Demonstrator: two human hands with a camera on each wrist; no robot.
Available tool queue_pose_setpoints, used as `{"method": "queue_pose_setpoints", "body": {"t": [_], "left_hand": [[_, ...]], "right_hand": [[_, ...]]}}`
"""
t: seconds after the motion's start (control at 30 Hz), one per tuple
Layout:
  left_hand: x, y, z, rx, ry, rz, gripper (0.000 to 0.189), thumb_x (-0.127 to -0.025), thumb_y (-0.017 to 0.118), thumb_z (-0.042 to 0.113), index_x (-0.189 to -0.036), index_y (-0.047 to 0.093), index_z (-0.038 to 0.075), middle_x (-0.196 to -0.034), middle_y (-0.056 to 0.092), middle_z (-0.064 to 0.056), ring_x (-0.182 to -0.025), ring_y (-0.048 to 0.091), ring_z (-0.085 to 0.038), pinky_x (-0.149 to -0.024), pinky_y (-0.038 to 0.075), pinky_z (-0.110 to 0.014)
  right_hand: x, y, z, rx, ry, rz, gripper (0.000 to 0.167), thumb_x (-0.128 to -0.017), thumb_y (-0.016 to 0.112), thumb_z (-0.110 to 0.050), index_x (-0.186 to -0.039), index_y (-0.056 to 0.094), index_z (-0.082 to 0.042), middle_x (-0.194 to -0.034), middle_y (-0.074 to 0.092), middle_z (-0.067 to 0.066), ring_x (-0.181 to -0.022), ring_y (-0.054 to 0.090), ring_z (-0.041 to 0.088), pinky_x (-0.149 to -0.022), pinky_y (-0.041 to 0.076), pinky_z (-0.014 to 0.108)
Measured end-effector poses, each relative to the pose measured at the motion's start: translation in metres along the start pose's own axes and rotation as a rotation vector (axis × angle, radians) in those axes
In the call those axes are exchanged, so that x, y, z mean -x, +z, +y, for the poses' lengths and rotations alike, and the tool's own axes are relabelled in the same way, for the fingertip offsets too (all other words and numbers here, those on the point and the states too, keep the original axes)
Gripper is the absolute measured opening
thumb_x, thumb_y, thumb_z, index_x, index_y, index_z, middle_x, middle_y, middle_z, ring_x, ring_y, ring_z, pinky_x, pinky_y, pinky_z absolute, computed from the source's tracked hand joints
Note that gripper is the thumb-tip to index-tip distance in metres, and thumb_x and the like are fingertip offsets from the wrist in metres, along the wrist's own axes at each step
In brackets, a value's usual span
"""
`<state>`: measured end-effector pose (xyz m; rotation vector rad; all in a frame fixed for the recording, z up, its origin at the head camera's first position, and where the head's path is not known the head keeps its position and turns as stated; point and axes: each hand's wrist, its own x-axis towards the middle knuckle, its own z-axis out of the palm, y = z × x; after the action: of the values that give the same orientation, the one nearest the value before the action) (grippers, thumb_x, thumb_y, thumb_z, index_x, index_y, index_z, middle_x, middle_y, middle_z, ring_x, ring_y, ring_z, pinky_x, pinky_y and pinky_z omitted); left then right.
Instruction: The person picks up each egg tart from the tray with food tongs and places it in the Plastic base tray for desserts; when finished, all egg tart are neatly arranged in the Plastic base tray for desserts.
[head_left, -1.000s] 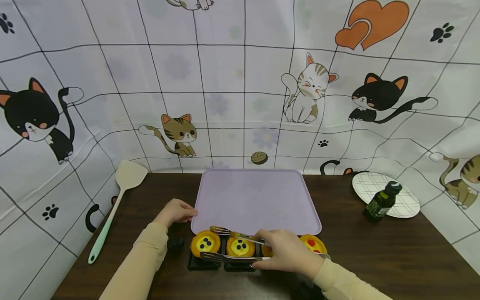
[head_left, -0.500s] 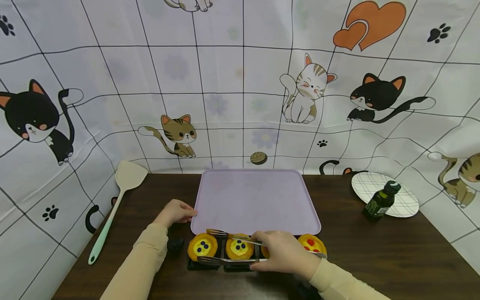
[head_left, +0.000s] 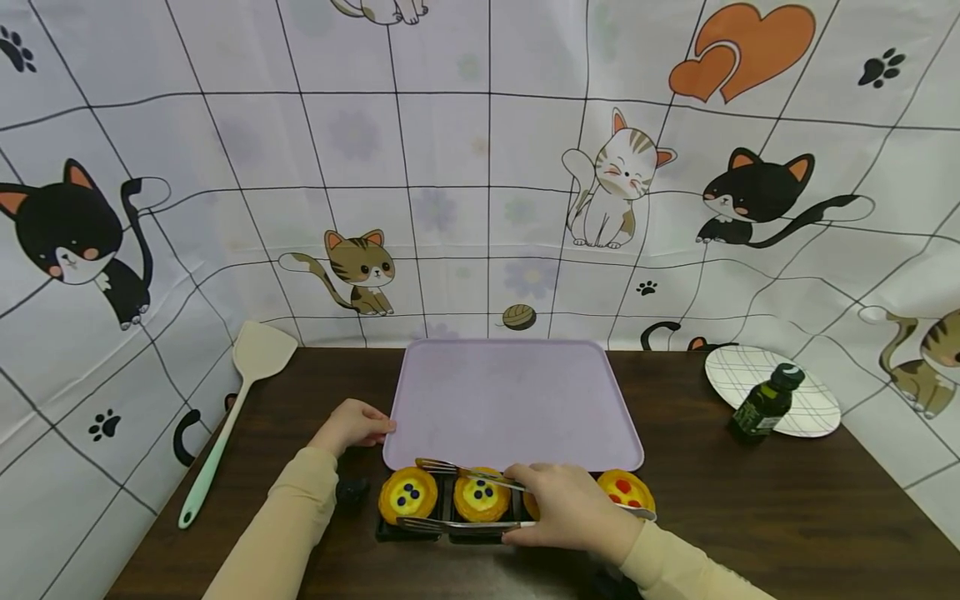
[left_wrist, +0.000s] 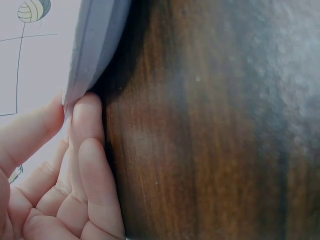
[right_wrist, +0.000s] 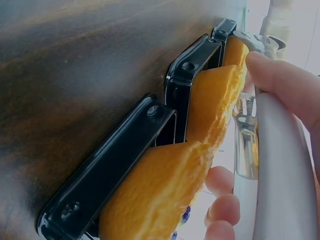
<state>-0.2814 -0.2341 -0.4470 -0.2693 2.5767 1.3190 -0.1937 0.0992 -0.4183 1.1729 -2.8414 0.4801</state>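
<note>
My left hand (head_left: 352, 427) pinches the left edge of a flat lilac tray (head_left: 510, 400); in the left wrist view, thumb and fingers (left_wrist: 87, 117) meet at its rim. My right hand (head_left: 573, 508) holds metal tongs (head_left: 480, 527) with fork-like ends pointing left. Their arms pass on either side of the middle blueberry tart (head_left: 482, 498), tips beside the left blueberry tart (head_left: 408, 496). Both tarts sit in a black compartmented holder (head_left: 408, 532). A third tart (head_left: 531, 507) is mostly hidden behind my hand. In the right wrist view, the tong handle (right_wrist: 285, 165) stands beside the tarts' sides.
Another tart (head_left: 626, 490) with red pieces lies right of my right hand. A white plate (head_left: 817, 408) and a dark green bottle (head_left: 763, 407) stand at the right. A spatula (head_left: 225, 437) lies at the left. The cat-patterned backdrop (head_left: 457, 167) borders the dark wooden table (head_left: 780, 517).
The tongs have come slightly down and towards me, and the left tart has shifted a little the same way over its black compartment. My left hand has stayed at the lilac tray's edge.
</note>
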Motion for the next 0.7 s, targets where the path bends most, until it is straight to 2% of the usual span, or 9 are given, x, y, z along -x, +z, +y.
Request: {"method": "queue_pose_setpoints", "body": {"t": [0.4, 0.57, 0.7], "left_hand": [[0.001, -0.001, 0.000, -0.005, 0.002, 0.003, 0.024, -0.086, 0.070, 0.015, -0.096, 0.070, -0.007, -0.079, 0.067, -0.008, -0.066, 0.063, -0.013, -0.068, 0.057, -0.029], [0.000, 0.000, 0.000, -0.001, 0.004, 0.005, 0.024, -0.086, 0.070, 0.015, -0.096, 0.069, -0.007, -0.079, 0.067, -0.008, -0.066, 0.063, -0.013, -0.068, 0.057, -0.030], [0.000, 0.001, 0.000, 0.005, -0.002, 0.008, 0.025, -0.086, 0.070, 0.015, -0.096, 0.069, -0.007, -0.079, 0.068, -0.008, -0.066, 0.063, -0.014, -0.068, 0.057, -0.030]], "right_hand": [[0.001, -0.003, -0.001, 0.013, 0.012, 0.001, 0.064, -0.070, 0.076, -0.056, -0.117, 0.060, -0.015, -0.101, 0.069, 0.000, -0.082, 0.064, 0.011, -0.068, 0.055, 0.031], [0.001, -0.008, -0.001, -0.039, 0.056, -0.025, 0.063, -0.071, 0.075, -0.056, -0.118, 0.060, -0.017, -0.101, 0.069, 0.000, -0.075, 0.057, 0.005, -0.064, 0.051, 0.026], [0.005, -0.013, -0.002, -0.067, 0.060, -0.013, 0.063, -0.071, 0.076, -0.055, -0.118, 0.060, -0.016, -0.100, 0.068, 0.000, -0.073, 0.057, 0.005, -0.060, 0.049, 0.023]]}}
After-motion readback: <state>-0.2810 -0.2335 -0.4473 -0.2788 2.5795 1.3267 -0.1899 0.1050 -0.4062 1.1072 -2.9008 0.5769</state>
